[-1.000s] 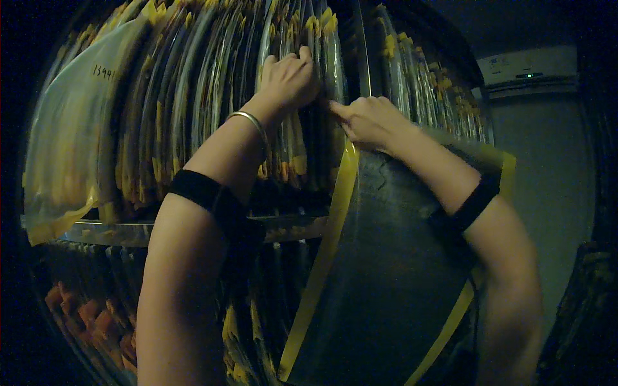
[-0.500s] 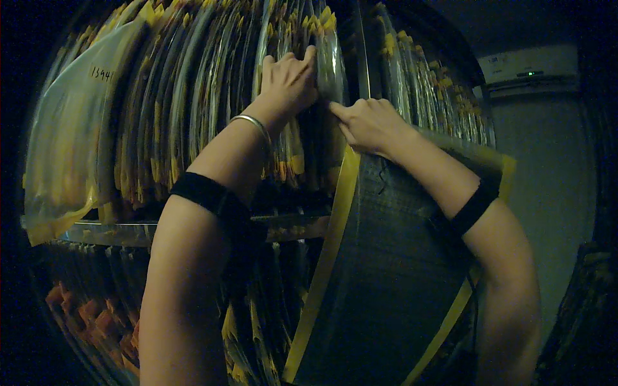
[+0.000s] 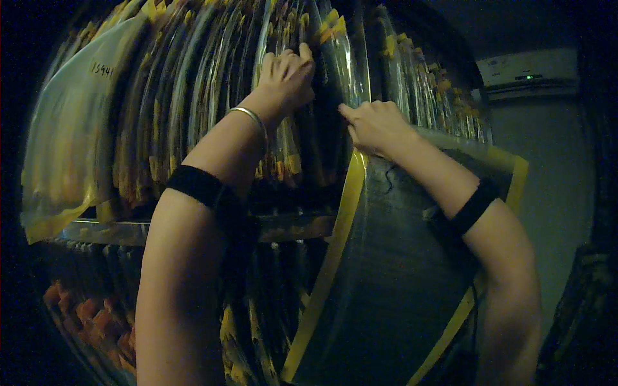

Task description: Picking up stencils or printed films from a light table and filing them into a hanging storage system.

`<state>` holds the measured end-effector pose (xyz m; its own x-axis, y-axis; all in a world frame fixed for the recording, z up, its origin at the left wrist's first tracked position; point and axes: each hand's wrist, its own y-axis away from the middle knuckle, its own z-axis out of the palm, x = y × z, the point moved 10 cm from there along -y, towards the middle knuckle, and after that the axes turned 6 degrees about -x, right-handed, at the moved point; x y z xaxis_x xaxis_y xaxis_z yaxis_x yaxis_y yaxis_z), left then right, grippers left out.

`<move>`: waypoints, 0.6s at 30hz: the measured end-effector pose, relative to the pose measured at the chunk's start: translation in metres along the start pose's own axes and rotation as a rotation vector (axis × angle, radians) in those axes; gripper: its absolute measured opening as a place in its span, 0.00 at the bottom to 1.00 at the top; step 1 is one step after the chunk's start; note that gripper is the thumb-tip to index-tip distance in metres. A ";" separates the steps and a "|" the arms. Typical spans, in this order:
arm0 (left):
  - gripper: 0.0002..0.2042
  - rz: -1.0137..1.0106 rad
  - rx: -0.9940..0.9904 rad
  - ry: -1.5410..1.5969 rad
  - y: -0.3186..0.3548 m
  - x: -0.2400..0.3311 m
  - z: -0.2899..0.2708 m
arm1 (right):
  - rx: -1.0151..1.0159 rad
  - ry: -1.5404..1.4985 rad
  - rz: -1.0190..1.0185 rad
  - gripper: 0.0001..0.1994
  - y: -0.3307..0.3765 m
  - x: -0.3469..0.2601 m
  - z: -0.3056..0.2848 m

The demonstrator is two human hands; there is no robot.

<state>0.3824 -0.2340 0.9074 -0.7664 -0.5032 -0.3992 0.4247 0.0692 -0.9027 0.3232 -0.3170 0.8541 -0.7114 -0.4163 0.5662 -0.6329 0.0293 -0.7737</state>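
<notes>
My left hand point(image 3: 286, 76) reaches up into a tightly packed row of clear plastic sleeves point(image 3: 212, 96) with yellow edges. Its fingers curl over the sleeves on the left side of a dark gap; the fingertips are partly hidden. Across that gap, my right hand point(image 3: 381, 128) is closed at the top corner of a large dark sleeve point(image 3: 393, 257) with yellow borders, its thumb underneath. The index finger points left, close to the shiny sleeves point(image 3: 344, 64) on the gap's right side. The dark sleeve hangs tilted below my right forearm.
A pale plastic sleeve point(image 3: 71, 122) sticks out at the left end of the row. Below runs a metal rail point(image 3: 116, 231), with orange-marked items point(image 3: 96, 321) hanging underneath. More sleeves point(image 3: 431, 90) stand right of an upright post. An air conditioner point(image 3: 528, 74) is mounted on the right wall.
The gap between my hands has widened. My right hand and the dark sleeve have shifted slightly right, and the shiny sleeves lean farther right. My left hand has moved slightly left.
</notes>
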 end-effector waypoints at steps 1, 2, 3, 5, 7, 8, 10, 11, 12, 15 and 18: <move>0.21 -0.014 0.003 -0.011 -0.002 0.002 0.000 | 0.004 0.000 -0.005 0.21 0.001 0.001 0.001; 0.21 -0.005 -0.029 -0.008 -0.004 0.006 0.004 | 0.006 0.001 -0.010 0.21 0.001 0.002 0.002; 0.21 0.004 -0.061 -0.002 -0.007 0.010 0.007 | 0.007 0.003 -0.014 0.20 0.003 0.003 0.004; 0.20 0.086 0.117 -0.097 -0.004 0.013 -0.003 | 0.062 -0.026 -0.011 0.16 0.003 0.000 -0.006; 0.19 0.229 0.556 -0.252 0.018 0.025 -0.013 | 0.101 -0.049 -0.011 0.15 0.004 -0.001 -0.015; 0.18 0.241 0.565 -0.258 0.019 0.027 -0.009 | 0.110 -0.061 -0.011 0.16 0.005 -0.001 -0.016; 0.16 0.265 0.576 -0.270 0.022 0.032 -0.005 | 0.131 -0.105 -0.011 0.19 0.008 0.000 -0.016; 0.16 0.263 0.508 -0.254 0.018 0.031 -0.001 | 0.144 -0.138 -0.011 0.20 0.009 0.000 -0.015; 0.16 0.261 0.440 -0.240 0.015 0.029 0.003 | 0.158 -0.171 -0.010 0.21 0.009 0.001 -0.014; 0.16 0.229 0.360 -0.310 0.011 0.024 0.013 | 0.181 -0.203 -0.047 0.22 0.007 -0.003 -0.014; 0.19 0.186 0.192 -0.297 0.003 0.027 0.012 | 0.035 -0.095 -0.062 0.23 0.002 -0.004 -0.008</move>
<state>0.3687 -0.2572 0.8962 -0.5072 -0.7263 -0.4640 0.6469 0.0350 -0.7618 0.3220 -0.3085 0.8523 -0.6381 -0.5009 0.5847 -0.6625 -0.0297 -0.7485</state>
